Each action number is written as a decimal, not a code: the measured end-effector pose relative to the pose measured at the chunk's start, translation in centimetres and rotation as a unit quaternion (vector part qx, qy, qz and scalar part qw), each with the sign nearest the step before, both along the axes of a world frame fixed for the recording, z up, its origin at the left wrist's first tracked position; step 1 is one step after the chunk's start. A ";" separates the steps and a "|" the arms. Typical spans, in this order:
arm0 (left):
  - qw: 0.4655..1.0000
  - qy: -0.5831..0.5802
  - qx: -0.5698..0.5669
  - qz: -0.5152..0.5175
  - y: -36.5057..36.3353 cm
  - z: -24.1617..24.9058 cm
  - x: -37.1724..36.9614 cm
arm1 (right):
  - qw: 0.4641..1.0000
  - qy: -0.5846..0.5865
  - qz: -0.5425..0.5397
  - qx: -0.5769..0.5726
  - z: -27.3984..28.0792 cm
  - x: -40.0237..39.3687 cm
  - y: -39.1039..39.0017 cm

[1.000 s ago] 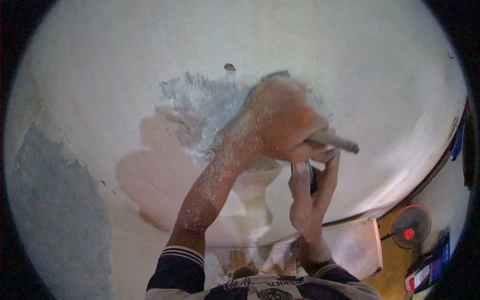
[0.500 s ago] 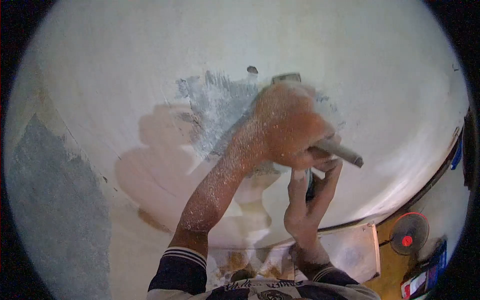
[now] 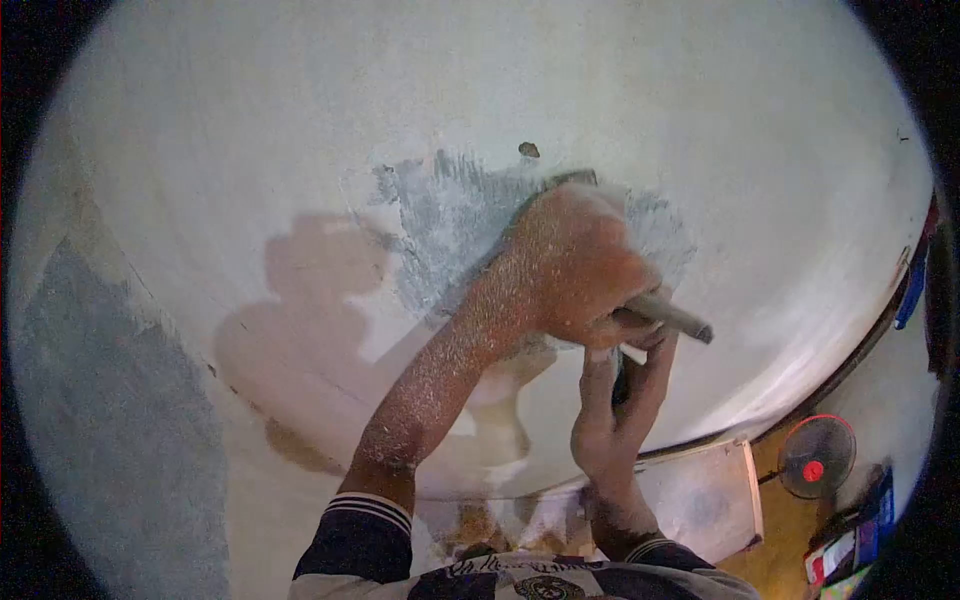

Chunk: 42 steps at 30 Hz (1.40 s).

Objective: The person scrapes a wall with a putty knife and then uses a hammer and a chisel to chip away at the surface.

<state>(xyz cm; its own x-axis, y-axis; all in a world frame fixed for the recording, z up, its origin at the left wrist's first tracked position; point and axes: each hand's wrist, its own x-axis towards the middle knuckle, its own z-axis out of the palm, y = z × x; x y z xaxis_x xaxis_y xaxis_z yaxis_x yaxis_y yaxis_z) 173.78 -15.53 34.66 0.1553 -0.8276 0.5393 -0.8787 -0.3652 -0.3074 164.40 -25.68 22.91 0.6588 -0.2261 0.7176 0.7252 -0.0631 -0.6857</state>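
Note:
My left hand (image 3: 580, 265), dusted with pale powder, is wrapped around a grey-handled tool (image 3: 685, 318). The handle's end sticks out to the lower right; a flat edge shows beyond my knuckles, against the wall, and the middle is hidden. Just below, my right hand (image 3: 610, 410) reaches up with its fingers closed near the handle. Something dark sits between those fingers, too covered to name. Both hands are in front of a rough grey patch (image 3: 440, 225) in the white wall surface (image 3: 320, 130).
A small dark hole (image 3: 529, 150) lies above the patch. Another grey area (image 3: 120, 420) covers the lower left. At lower right are a fan (image 3: 817, 457) with a red centre and a pale panel (image 3: 700, 500). Shadows of my arms fall on the left.
My left hand and the tool have shifted slightly down and left against the wall, with my right hand staying close below. The whole view has moved a little too.

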 end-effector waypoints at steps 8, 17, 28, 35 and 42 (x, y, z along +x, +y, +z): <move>1.000 0.012 0.011 -0.022 1.4 -0.2 0.1 | 1.000 0.017 -0.016 0.014 -1.1 -0.3 1.9; 0.998 0.017 0.050 0.023 3.5 1.2 -1.8 | 0.999 0.046 -0.005 0.019 -1.4 -0.2 3.4; 1.000 -0.019 0.021 0.003 4.7 0.3 -1.9 | 0.999 0.040 -0.006 0.011 -1.6 -0.3 4.1; 0.999 -0.015 -0.012 -0.042 5.3 0.1 -1.1 | 0.999 0.052 0.006 0.012 -0.9 -1.2 5.0; 0.998 -0.035 -0.004 -0.042 5.6 1.7 -0.5 | 1.000 0.017 -0.019 0.018 0.5 -0.2 5.7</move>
<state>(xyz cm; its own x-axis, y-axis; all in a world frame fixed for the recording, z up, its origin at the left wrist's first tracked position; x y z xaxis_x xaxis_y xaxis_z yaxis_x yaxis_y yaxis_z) 173.30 -9.97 36.32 0.0472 -0.8320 0.5528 -0.8833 -0.2932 -0.3659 164.17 -19.95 23.43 0.6736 -0.2761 0.6855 0.6986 -0.0647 -0.7126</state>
